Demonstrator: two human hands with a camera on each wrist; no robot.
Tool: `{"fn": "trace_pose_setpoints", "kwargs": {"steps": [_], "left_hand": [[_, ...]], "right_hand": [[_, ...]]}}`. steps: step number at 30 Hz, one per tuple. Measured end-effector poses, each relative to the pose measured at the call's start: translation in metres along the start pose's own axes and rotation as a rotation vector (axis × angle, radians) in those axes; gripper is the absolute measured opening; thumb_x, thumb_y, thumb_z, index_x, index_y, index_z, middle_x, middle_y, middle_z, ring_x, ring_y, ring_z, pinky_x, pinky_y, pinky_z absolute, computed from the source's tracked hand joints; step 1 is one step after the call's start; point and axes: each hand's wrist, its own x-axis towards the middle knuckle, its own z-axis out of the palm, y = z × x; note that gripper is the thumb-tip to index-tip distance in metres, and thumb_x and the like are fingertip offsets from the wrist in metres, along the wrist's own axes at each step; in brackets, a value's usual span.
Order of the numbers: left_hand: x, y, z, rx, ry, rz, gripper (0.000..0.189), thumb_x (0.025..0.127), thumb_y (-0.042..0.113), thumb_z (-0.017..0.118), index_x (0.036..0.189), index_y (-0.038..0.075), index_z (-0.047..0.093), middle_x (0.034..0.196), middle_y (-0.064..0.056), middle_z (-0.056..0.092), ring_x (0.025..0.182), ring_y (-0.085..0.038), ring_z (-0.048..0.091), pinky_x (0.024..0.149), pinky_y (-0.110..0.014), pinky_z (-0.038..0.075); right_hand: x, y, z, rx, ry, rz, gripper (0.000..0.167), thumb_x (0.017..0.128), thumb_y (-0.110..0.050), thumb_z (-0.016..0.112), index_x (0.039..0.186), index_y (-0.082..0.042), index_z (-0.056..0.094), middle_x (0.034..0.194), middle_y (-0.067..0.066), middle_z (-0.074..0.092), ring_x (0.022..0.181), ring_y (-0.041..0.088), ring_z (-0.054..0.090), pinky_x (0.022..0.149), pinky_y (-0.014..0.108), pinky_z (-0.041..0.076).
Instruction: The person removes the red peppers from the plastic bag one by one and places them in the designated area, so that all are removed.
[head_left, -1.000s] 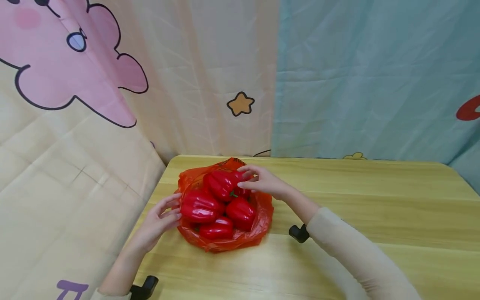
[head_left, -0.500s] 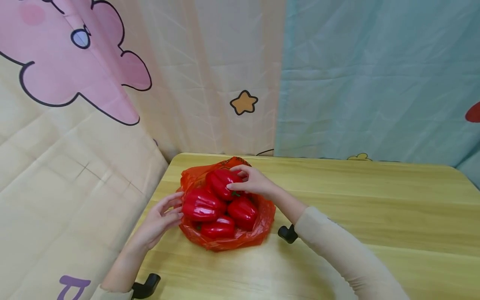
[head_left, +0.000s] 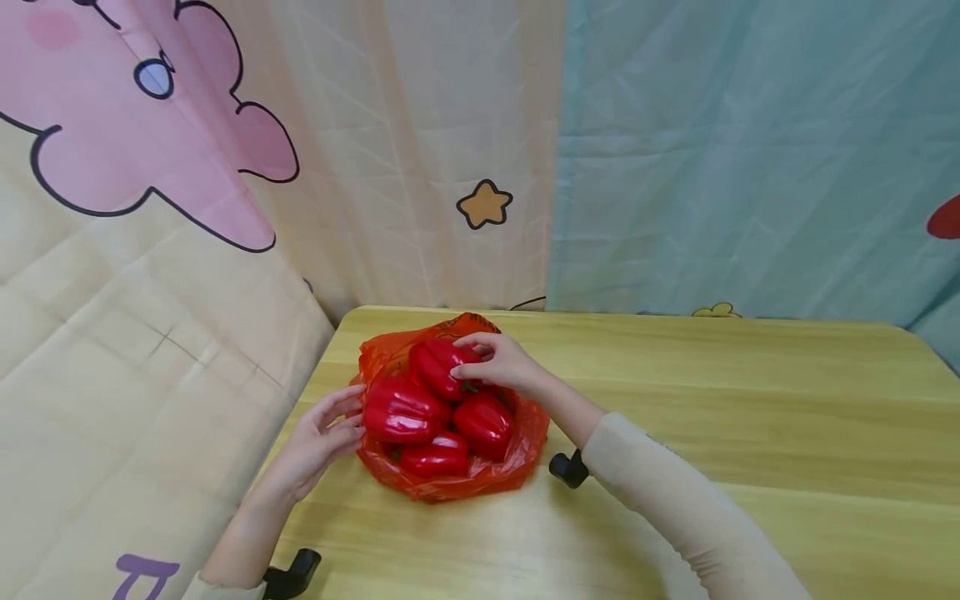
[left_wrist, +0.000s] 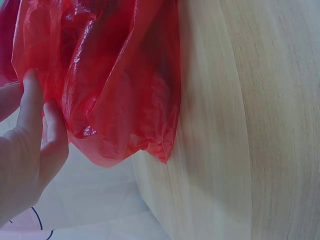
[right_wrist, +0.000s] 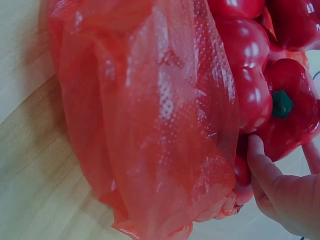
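Observation:
Several glossy red bell peppers fill an open red-orange plastic bag at the left of the table. My right hand reaches in from the right and holds the topmost bell pepper between thumb and fingers. In the right wrist view that pepper's green stem faces the camera, and the thumb presses its lower side. My left hand is at the bag's left side, fingers loosely bent. The left wrist view has its fingertips touching the outer plastic.
The light wooden table stretches to the right of the bag. Printed curtains hang behind and at the left of it. A black wrist mount shows below the right forearm, another black mount beside the left.
My right hand has moved left and taken hold of the topmost bell pepper. The left hand stays in place against the bag.

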Motion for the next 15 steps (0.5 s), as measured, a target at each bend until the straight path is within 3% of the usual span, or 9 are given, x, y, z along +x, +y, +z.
{"fn": "trace_pose_setpoints", "kwargs": {"steps": [6,10,15], "left_hand": [[-0.004,-0.004,-0.002,-0.033,-0.009,0.009,0.044,0.092,-0.003,0.051,0.133,0.007,0.042,0.112,-0.003,0.048,0.089,-0.011,0.060,0.079,-0.024,0.053],[-0.005,-0.005,-0.003,-0.045,-0.013,-0.004,0.044,0.092,-0.004,0.051,0.133,0.010,0.043,0.113,-0.003,0.048,0.090,-0.011,0.060,0.079,-0.024,0.053],[-0.001,-0.002,-0.002,-0.038,-0.023,0.000,0.047,0.092,-0.003,0.051,0.136,0.006,0.039,0.115,-0.003,0.047,0.095,-0.011,0.058,0.081,-0.025,0.052]], "right_hand": [[-0.003,0.003,0.001,0.013,-0.006,0.002,0.042,0.079,-0.017,0.073,0.119,-0.011,0.061,0.104,0.011,0.057,0.076,0.020,0.055,0.066,0.034,0.053],[-0.004,0.003,-0.004,0.045,-0.020,0.008,0.044,0.079,-0.017,0.072,0.121,-0.012,0.060,0.108,0.012,0.055,0.073,0.023,0.054,0.070,0.042,0.053],[-0.004,-0.002,-0.016,0.065,-0.008,0.003,0.044,0.080,-0.017,0.071,0.122,-0.011,0.059,0.111,0.012,0.055,0.088,0.025,0.056,0.078,0.046,0.053]]}}
